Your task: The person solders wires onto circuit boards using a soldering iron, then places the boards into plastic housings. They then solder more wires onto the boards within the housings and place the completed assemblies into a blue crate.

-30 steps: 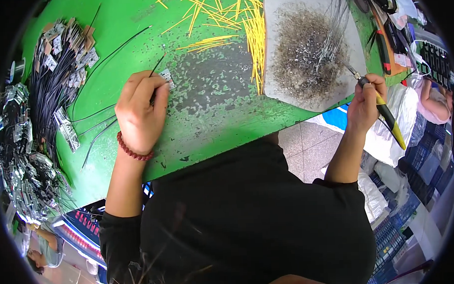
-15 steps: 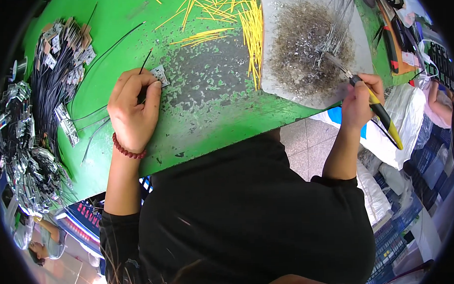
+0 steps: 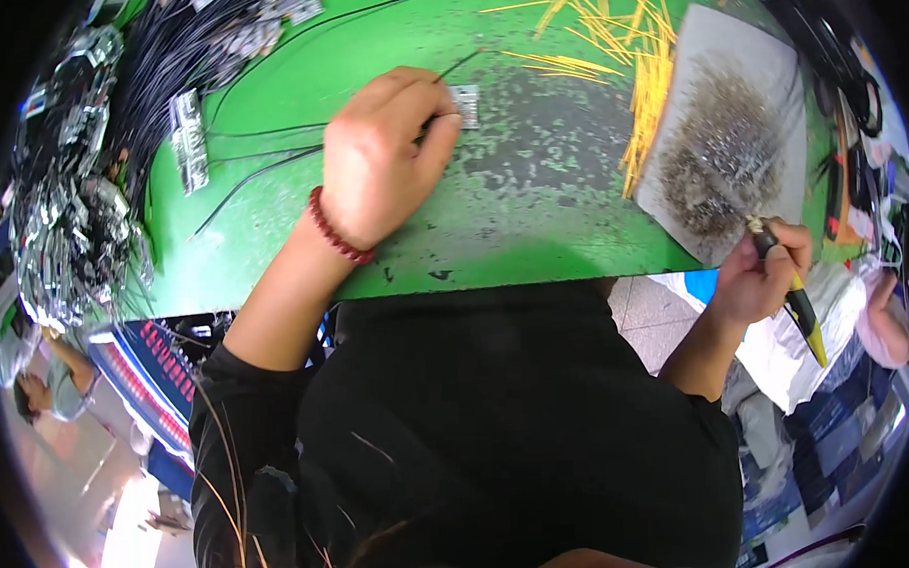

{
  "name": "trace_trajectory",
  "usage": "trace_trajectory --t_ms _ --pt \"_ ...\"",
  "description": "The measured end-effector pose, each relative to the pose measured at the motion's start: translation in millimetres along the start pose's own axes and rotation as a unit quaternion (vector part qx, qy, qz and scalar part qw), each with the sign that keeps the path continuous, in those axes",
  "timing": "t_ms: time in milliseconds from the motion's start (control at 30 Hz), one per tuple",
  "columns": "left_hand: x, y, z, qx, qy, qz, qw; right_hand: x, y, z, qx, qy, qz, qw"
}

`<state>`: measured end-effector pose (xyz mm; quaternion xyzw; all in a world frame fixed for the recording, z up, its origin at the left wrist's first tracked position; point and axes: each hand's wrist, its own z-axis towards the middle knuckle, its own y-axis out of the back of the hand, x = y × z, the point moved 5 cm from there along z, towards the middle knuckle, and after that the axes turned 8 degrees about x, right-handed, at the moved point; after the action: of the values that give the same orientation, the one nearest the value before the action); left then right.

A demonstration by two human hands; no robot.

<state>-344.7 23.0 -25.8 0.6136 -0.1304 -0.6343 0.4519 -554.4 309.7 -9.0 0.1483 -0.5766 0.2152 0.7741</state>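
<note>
My left hand (image 3: 385, 156) is closed, its fingers pinched round a thin black cable whose bare end (image 3: 476, 53) pokes out past the knuckles. A small silver-and-white printed piece (image 3: 465, 105) shows beside the fingertips; how it joins the cable is hidden. My right hand (image 3: 764, 273) grips a soldering iron (image 3: 804, 322) with a black and yellow handle. Its front end is at the near edge of a grey board (image 3: 704, 35), which is covered with dark residue and shiny bits.
Thin yellow sleeves (image 3: 653, 92) lie left of the board. Black cables with tags (image 3: 166, 54) and silvery bundled parts (image 3: 77, 227) heap up at the left. A silver packet (image 3: 188, 143) lies near them. The green table's edge (image 3: 495, 285) runs before my body; other people are at both sides.
The whole view has shifted and turned. My right hand has drawn the iron toward the board's near edge, away from the thin silver wires seen earlier. My left hand keeps its pinch.
</note>
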Motion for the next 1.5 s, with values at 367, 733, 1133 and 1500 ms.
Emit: trace_trajectory --t_ms 367,733,1133,1500 --pt "5 2 -5 -0.032 -0.024 0.02 0.999 -31 -141 -11 0.178 -0.055 0.046 0.981" --pt "3 1 -3 -0.014 -0.017 0.038 0.999 -29 -154 -14 0.224 -0.008 -0.016 0.975" --pt "4 2 -2 -0.003 -0.017 0.024 1.0 -27 -159 -14 0.239 0.013 -0.031 0.97" --pt "5 2 -2 0.006 -0.017 0.026 0.999 -28 -158 -16 0.213 0.031 0.006 0.977"
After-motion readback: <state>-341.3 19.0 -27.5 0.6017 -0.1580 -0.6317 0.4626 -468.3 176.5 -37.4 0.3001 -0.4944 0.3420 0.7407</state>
